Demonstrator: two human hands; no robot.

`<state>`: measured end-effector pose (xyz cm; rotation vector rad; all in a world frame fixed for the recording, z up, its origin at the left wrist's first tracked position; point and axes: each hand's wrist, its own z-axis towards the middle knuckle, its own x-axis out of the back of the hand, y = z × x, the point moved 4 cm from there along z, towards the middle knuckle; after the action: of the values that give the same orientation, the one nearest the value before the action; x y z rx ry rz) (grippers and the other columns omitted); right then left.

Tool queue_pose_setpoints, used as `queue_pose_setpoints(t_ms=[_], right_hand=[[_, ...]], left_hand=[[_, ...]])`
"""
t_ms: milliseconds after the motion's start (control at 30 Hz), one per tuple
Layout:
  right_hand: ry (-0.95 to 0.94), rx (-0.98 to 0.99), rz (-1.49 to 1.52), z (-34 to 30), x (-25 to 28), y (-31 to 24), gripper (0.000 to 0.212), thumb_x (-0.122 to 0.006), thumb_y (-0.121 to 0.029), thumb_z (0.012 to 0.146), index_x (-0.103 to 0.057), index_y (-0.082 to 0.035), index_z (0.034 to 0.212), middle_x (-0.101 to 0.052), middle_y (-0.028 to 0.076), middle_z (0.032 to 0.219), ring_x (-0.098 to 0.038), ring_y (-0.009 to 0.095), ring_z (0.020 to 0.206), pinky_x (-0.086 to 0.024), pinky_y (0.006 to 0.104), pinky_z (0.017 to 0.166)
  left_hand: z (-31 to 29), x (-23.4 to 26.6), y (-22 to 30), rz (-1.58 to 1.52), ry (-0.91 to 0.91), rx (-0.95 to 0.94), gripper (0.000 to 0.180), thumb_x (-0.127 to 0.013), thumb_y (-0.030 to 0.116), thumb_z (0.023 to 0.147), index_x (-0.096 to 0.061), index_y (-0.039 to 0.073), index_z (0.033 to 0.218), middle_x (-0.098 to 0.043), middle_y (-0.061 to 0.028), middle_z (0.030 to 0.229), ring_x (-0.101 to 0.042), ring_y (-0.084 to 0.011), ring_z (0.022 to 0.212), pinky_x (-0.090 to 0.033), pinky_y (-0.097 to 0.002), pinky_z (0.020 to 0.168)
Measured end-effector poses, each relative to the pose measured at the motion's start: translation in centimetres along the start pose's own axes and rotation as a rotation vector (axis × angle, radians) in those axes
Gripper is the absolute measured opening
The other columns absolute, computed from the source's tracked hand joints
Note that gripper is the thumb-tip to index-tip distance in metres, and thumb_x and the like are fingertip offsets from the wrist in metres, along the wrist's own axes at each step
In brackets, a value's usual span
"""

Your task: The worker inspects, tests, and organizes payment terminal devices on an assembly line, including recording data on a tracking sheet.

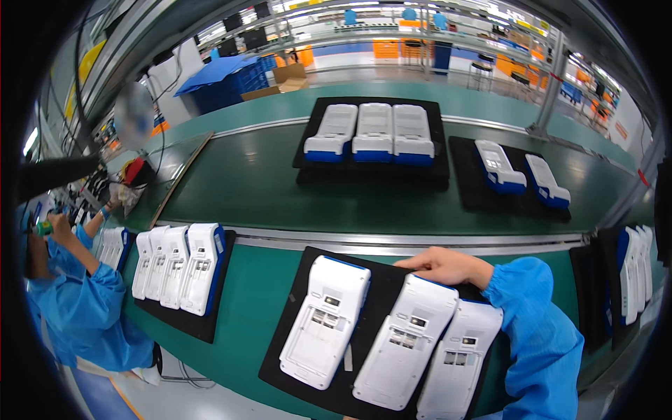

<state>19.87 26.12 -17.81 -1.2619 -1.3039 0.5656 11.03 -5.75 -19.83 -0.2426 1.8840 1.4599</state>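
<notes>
A black foam mat (381, 280) lies on the green bench in front of me. Three white, blue-edged handheld devices shaped like card terminals rest on it: a left one (327, 322), a middle one (406, 343) and a right one (458, 360). Their backs face up, with open compartments showing. My right hand (448, 266), in a blue sleeve, grips the mat's far edge behind the middle and right devices; its thumb is hidden. A skin-toned sliver at the bottom edge may be my left hand (348, 418); its fingers cannot be made out.
Beyond a metal rail, a dark green conveyor (259, 189) carries black mats with more devices (374, 133). To the left stand several devices (182, 266) on another mat, near a co-worker in a blue sleeve (91, 315). More devices (630, 273) are at the right.
</notes>
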Motion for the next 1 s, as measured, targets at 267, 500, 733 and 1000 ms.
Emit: queue_pose_setpoints(t_ms=[267, 500, 733, 1000], right_hand=[[-0.018, -0.019, -0.024, -0.1, 0.0, -1.4, 0.033, -0.051, -0.013, 0.083, -0.049, -0.007, 0.116, -0.061, 0.008, 0.093, -0.051, 0.01, 0.074, -0.042, 0.0248, 0.069], [0.109, -0.163, 0.151, -3.0, 0.9, -0.3, 0.032, -0.052, -0.008, 0.082, -0.05, -0.002, 0.114, -0.06, 0.004, 0.091, -0.051, 0.007, 0.076, -0.042, 0.0193, 0.069], [0.406, -0.242, 0.47, -5.6, 1.2, -0.5, 0.029, -0.048, 0.002, 0.08, -0.053, 0.002, 0.109, -0.06, 0.009, 0.094, -0.058, 0.013, 0.077, -0.048, 0.0241, 0.069], [0.7, -0.123, 0.529, -12.0, 2.0, -0.1, 0.027, -0.048, 0.007, 0.075, -0.057, 0.004, 0.1, -0.061, 0.009, 0.089, -0.059, 0.014, 0.072, -0.05, 0.0256, 0.065]], left_hand=[[0.3, -0.2, 0.5, -0.03, -0.12, -0.145, 0.063, -0.046, 0.011, 0.086, -0.001, 0.01, 0.13, -0.031, -0.0198, 0.127, -0.035, -0.0259, 0.117, -0.032, -0.0321, 0.091], [0.5, -0.6, -0.8, 0.068, -0.194, -0.319, 0.064, -0.043, 0.007, 0.087, 0.005, 0.014, 0.131, -0.03, -0.0191, 0.127, -0.034, -0.0249, 0.118, -0.033, -0.0312, 0.09], [1.3, 0.4, 0.8, -0.077, 0.024, -0.068, 0.087, -0.044, 0.001, 0.085, 0.032, 0.021, 0.124, 0.002, -0.0183, 0.138, -0.039, -0.0203, 0.111, -0.04, -0.0296, 0.084], [4.2, -0.8, 7.2, -0.018, 0.217, 0.019, 0.091, -0.055, 0.006, 0.08, 0.02, 0.018, 0.131, -0.018, -0.0155, 0.131, -0.049, -0.0202, 0.097, -0.047, -0.0299, 0.072]])
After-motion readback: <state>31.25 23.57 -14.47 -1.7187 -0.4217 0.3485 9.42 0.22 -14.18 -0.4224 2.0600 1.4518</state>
